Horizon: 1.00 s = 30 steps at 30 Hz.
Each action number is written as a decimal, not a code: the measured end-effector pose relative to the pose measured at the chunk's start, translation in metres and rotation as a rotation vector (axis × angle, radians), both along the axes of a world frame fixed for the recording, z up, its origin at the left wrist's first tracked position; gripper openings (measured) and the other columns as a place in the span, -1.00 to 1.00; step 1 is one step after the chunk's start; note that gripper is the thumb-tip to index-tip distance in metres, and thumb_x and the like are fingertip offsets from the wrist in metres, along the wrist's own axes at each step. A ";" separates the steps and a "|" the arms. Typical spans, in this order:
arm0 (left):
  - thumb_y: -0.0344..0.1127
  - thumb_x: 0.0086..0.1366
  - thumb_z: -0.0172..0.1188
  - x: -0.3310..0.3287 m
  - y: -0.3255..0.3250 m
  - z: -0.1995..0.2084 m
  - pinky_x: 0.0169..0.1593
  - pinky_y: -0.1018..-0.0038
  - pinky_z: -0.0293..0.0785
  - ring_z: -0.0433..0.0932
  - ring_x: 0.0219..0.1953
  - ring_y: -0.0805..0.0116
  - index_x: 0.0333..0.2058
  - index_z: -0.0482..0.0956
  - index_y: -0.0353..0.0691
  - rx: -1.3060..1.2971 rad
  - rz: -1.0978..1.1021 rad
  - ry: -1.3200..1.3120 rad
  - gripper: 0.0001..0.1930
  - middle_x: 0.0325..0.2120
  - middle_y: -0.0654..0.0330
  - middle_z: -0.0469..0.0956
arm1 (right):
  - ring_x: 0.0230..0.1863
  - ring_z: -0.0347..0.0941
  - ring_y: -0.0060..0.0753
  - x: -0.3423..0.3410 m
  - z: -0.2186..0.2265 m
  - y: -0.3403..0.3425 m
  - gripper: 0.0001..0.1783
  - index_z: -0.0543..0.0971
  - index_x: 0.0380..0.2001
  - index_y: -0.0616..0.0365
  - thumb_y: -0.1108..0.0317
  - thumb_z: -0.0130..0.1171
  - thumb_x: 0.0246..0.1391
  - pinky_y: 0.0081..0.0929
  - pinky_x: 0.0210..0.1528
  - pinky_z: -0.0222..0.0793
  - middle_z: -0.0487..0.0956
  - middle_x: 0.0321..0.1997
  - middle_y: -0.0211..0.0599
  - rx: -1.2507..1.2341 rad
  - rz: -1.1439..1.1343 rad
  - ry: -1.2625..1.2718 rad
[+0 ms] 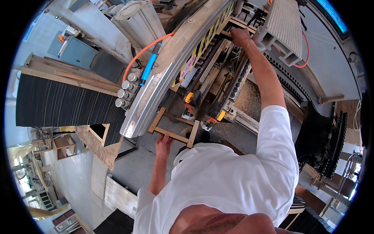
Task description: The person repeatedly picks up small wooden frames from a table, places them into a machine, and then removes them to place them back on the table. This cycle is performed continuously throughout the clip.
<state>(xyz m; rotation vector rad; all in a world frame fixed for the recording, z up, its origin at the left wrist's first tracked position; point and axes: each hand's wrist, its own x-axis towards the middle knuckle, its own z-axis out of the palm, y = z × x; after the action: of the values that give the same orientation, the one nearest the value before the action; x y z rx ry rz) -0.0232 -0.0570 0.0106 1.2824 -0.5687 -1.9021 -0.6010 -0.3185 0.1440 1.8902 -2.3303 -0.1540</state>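
Observation:
My left hand (163, 142) is closed around the middle bar of a small wooden frame (173, 135). That frame is roughly H-shaped, with a short strip at each end, and it is held low in front of my body. My right arm reaches far forward into the machine. There my right hand (240, 37) is closed at the edge of another wooden frame (224, 26), which lies across the machine's far end. The fingers' undersides are hidden, so the exact grip is hard to see.
A long machine bed (212, 80) with rails and sawdust runs ahead. Two clamps with yellow tips (221, 116) stand at its near end. A curved metal beam (150, 93) carries a blue air gun (150, 66) and an orange hose. Stacked black panels (58, 99) stand left.

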 end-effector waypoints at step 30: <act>-0.29 0.37 0.03 0.057 0.037 0.036 0.03 0.38 0.46 0.52 -0.02 0.30 0.06 0.42 -0.34 -0.073 0.322 -0.277 -0.65 -0.07 0.13 0.54 | 0.04 0.51 -0.02 -0.017 -0.012 -0.021 -0.76 0.50 -0.16 -0.02 0.33 0.08 0.06 0.14 0.08 0.31 0.61 -0.10 -0.14 0.124 0.043 0.144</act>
<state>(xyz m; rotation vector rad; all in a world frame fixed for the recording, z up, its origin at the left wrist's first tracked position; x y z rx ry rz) 0.0342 -0.0198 0.0465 1.5017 -0.5291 -1.4405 -0.6180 -0.3393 0.1317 1.9125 -2.2305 -0.4245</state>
